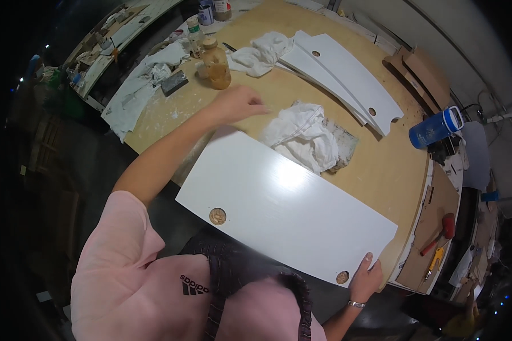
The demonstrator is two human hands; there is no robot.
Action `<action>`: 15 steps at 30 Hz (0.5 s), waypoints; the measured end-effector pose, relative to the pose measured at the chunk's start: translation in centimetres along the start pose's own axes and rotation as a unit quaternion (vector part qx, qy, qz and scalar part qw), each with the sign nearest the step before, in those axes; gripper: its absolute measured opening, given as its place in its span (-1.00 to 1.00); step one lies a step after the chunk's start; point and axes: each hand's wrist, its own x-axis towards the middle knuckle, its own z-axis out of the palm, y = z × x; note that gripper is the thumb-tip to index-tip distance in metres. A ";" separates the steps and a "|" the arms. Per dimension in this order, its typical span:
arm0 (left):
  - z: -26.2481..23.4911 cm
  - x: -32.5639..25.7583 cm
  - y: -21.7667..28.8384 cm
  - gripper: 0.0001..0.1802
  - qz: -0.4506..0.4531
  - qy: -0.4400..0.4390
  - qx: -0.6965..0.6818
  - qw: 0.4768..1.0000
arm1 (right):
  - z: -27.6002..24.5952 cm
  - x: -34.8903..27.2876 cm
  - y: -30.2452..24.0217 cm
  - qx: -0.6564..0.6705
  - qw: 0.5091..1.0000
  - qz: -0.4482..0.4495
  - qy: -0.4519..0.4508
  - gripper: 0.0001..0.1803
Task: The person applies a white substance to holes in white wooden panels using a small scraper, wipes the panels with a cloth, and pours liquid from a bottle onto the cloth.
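A white panel (284, 207) with round cut-outs near its front corners lies tilted across the near table edge, in front of my body. My right hand (367, 278) grips its right front corner, thumb on the top face and fingers under the edge. Above the panel's far left corner, my left hand (239, 105) hovers with loosely bent fingers, the thumb apart from them; nothing shows in it. To its right, a crumpled white cloth (304, 133) rests partly over a worn, stained block (345, 149). A jar of brownish yellow content (215, 67) stands just beyond my left hand.
More white panels (344, 79) are stacked at the far right, beside another white rag (261, 54). A dark block (174, 83) lies at the left. A blue jug (435, 128), red mallet (446, 228) and yellow utility knife (436, 261) are along the right side.
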 end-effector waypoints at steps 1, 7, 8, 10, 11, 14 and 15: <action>0.9 0.6 0.7 -0.71 0.015 -0.007 0.049 0.999 | 0.0 0.0 -0.2 -0.002 1.000 -0.002 0.007 -0.54; 0.8 2.7 0.3 -0.75 0.088 0.015 -0.112 0.990 | 0.1 -0.6 -2.9 -0.009 0.938 -0.219 0.269 -0.60; -0.4 2.0 0.3 -0.75 0.104 0.011 -0.117 0.988 | -0.3 -1.2 -5.1 0.140 0.965 -0.155 0.157 -0.61; -3.2 0.1 0.0 -0.84 0.160 0.058 -0.260 0.951 | 0.0 -1.6 -10.8 0.361 0.925 -0.108 -0.046 -0.63; -4.0 -0.9 0.1 -0.84 0.169 0.051 -0.266 0.948 | 0.3 -1.6 -14.4 0.429 0.885 -0.124 -0.134 -0.64; -6.7 -3.4 -0.8 -0.87 0.142 -0.007 -0.432 0.890 | 5.4 -2.2 -26.6 0.409 0.856 -0.215 -0.230 -0.51; -7.3 -3.8 -1.5 -0.87 0.148 -0.011 -0.439 0.886 | 7.0 -2.2 -29.8 0.378 0.860 -0.259 -0.223 -0.44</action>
